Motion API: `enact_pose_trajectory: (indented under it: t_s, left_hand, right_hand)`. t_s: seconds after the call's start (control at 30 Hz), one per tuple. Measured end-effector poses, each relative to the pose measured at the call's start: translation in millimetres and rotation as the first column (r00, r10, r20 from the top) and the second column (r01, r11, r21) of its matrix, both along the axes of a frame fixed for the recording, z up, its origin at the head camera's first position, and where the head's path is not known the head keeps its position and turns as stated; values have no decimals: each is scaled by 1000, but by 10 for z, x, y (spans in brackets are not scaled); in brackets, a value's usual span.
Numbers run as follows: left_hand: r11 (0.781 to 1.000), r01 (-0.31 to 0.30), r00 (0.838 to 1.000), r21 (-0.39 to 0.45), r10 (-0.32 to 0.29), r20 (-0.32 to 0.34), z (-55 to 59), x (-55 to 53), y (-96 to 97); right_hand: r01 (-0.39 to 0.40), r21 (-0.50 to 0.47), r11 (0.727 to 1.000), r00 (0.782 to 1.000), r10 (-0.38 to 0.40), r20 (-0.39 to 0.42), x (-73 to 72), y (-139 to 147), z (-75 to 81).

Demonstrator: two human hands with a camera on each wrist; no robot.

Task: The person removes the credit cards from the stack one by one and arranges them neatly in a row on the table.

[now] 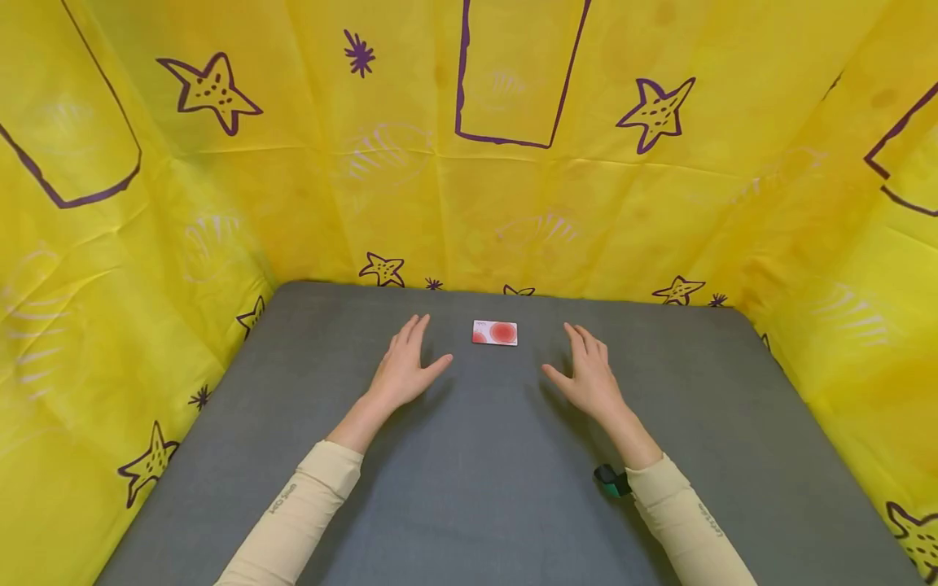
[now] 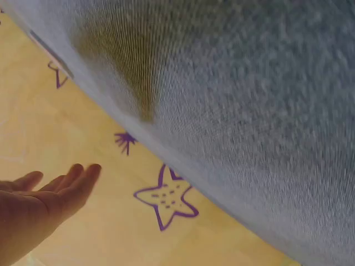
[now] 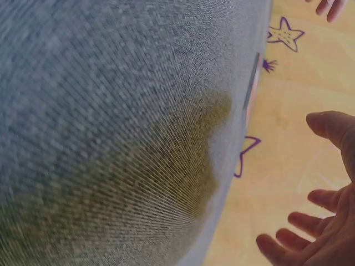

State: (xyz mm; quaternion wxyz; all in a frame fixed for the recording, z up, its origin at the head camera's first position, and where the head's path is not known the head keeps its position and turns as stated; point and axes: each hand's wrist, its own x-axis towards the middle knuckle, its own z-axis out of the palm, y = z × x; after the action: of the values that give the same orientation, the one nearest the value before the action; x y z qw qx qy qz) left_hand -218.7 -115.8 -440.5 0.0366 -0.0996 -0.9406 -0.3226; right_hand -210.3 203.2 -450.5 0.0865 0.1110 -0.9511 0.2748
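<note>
A small flat white rectangle with red circles [image 1: 495, 333], like a card or thin box, lies toward the far side of the grey table [image 1: 469, 488]. My left hand [image 1: 403, 366] hovers to its left, fingers extended and thumb spread toward it. On the other side, my right hand [image 1: 588, 376] is held the same way, thumb pointing inward. Neither hand touches the rectangle, and both palms hold nothing. The left wrist view has the left hand [image 2: 50, 205] at its lower left; in the right wrist view the right hand's [image 3: 327, 233] fingers are spread.
Yellow cloth [image 1: 469, 212] printed with purple starfish hangs around the back and both sides of the table. A dark device [image 1: 611, 480] sits at the right sleeve cuff. Cream sleeves [image 1: 293, 513] cover both forearms.
</note>
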Motion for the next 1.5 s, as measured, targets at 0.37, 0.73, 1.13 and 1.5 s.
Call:
enact_pose_trajectory:
  t_s: [0.37, 0.73, 1.13, 1.5]
  left_hand:
    - [964, 37, 999, 263, -30, -30, -89, -53, 59]
    - [964, 132, 985, 230, -153, 75, -163, -209, 75]
    - [974, 115, 976, 196, -148, 158, -195, -450, 263]
    - [975, 22, 980, 221, -65, 190, -247, -683, 462]
  right_hand:
    - [-60, -166, 984, 993, 75, 88, -89, -6, -90]
    - [-88, -263, 961, 984, 125, 129, -333, -125, -161]
    - [-57, -293, 955, 981, 108, 163, -562, -287, -264]
    - [-53, -253, 966, 982, 97, 164, -824, -393, -322]
